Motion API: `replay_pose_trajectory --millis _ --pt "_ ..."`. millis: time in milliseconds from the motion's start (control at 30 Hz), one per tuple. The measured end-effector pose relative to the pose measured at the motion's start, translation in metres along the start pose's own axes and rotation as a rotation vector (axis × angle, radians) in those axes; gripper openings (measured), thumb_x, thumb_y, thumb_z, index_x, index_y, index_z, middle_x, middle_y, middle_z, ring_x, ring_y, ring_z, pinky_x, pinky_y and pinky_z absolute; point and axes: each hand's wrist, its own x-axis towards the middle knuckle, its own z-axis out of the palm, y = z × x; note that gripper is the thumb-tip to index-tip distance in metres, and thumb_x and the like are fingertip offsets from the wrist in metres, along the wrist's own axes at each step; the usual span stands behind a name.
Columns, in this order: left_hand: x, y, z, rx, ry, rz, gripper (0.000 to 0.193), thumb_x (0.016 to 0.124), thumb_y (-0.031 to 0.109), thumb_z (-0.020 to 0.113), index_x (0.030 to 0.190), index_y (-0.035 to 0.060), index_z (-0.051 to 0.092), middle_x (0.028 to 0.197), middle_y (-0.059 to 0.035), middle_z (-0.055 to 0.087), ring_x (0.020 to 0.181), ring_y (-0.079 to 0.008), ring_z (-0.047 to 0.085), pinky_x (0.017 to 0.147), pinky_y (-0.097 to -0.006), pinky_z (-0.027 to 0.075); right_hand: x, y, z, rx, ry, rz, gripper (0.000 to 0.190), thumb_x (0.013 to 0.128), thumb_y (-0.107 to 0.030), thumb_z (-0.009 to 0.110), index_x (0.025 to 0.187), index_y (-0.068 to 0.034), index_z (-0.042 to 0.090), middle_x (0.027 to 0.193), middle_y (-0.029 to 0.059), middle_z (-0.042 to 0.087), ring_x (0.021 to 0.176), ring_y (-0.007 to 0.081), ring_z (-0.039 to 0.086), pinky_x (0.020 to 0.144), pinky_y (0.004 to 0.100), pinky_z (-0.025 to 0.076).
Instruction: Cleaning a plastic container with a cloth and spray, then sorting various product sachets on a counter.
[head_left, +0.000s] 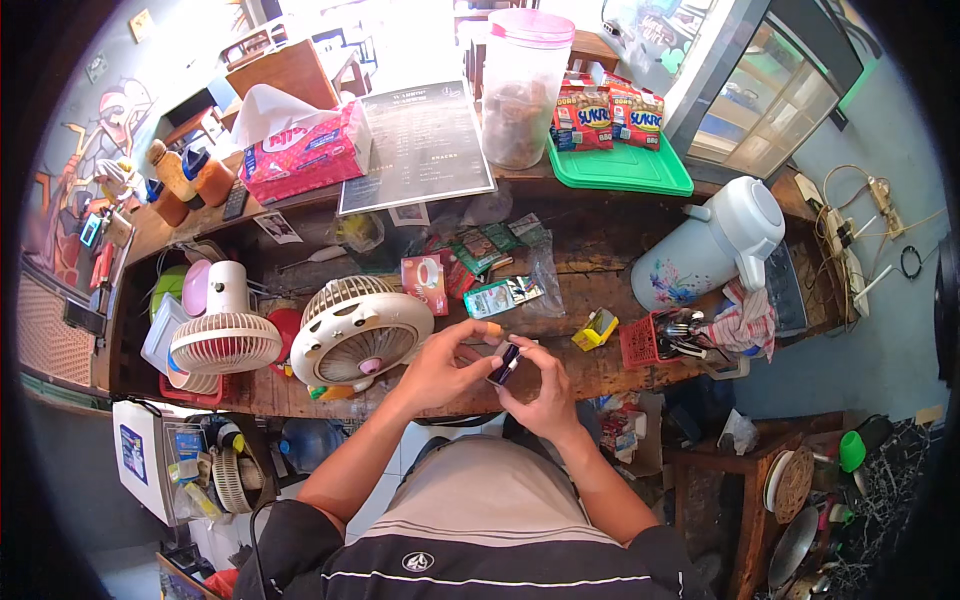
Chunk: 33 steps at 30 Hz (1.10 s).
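Note:
A small dark purple box (508, 365) with a pale part sits between my two hands, above the front edge of the wooden counter (480, 401). My right hand (547, 386) grips its right side between thumb and fingers. The thumb of my left hand (444, 367) presses on its left side, and the left index finger reaches over the top. Something orange covers that fingertip; I cannot tell what. Just left of my left hand is a beige round electric fan (364, 334). A small opened yellow box (595, 330) lies to the right of my right hand.
Sachets (502, 298) and a red-and-white box (424, 285) lie behind my hands. On the right stand a blue vacuum flask (694, 251) and a red basket of cutlery (643, 341). A smaller fan (225, 341) is at left. Tissues (307, 154) and a plastic jar (523, 105) top the raised ledge.

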Motion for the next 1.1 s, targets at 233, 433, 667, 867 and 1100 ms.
replay_pose_trajectory --millis 233,433,667,867,1100 --pt "-0.001 -0.010 0.002 -0.149 0.085 -0.048 0.030 0.090 0.005 0.073 0.118 -0.0020 0.063 0.094 -0.0060 0.072 0.080 -0.0084 0.069 0.071 -0.0242 0.055 0.001 0.001 -0.004 -0.091 -0.062 -0.045 0.058 0.070 -0.008 0.083 0.121 -0.010 0.056 0.137 0.0169 0.060 0.118 0.0355 0.062 0.099 0.0437 0.049" --pt "-0.003 -0.006 0.001 -0.195 0.064 -0.040 0.032 0.089 0.009 0.076 0.117 -0.0009 0.064 0.093 -0.0052 0.072 0.081 -0.0077 0.067 0.072 -0.0247 0.055 0.006 -0.006 -0.006 -0.106 -0.094 -0.002 0.050 0.072 -0.010 0.082 0.118 -0.008 0.063 0.136 0.0177 0.061 0.122 0.0362 0.061 0.101 0.0434 0.048" --pt "-0.009 0.003 0.000 0.041 0.008 0.139 0.045 0.083 0.017 0.084 0.121 0.0009 0.065 0.106 -0.0076 0.071 0.085 -0.0122 0.067 0.075 -0.0289 0.056 0.007 -0.006 -0.008 -0.121 -0.067 -0.006 0.055 0.074 -0.012 0.083 0.123 -0.005 0.058 0.135 0.0193 0.061 0.121 0.0360 0.061 0.102 0.0434 0.049" --pt "-0.006 0.005 0.008 0.087 0.049 0.204 0.034 0.082 0.015 0.083 0.112 0.0049 0.072 0.107 -0.0080 0.070 0.090 -0.0172 0.069 0.077 -0.0316 0.057 0.003 -0.005 0.002 0.073 0.092 0.017 0.069 0.075 -0.009 0.083 0.132 -0.003 0.044 0.136 0.0199 0.059 0.119 0.0322 0.062 0.101 0.0418 0.049" --pt "-0.007 0.009 0.013 0.311 0.138 0.353 0.029 0.080 0.011 0.083 0.108 0.0070 0.076 0.109 -0.0097 0.070 0.094 -0.0212 0.069 0.077 -0.0329 0.056 0.002 -0.005 -0.006 -0.033 -0.012 0.105 0.070 0.073 -0.009 0.083 0.133 -0.002 0.046 0.135 0.0177 0.060 0.118 0.0308 0.062 0.101 0.0403 0.049"
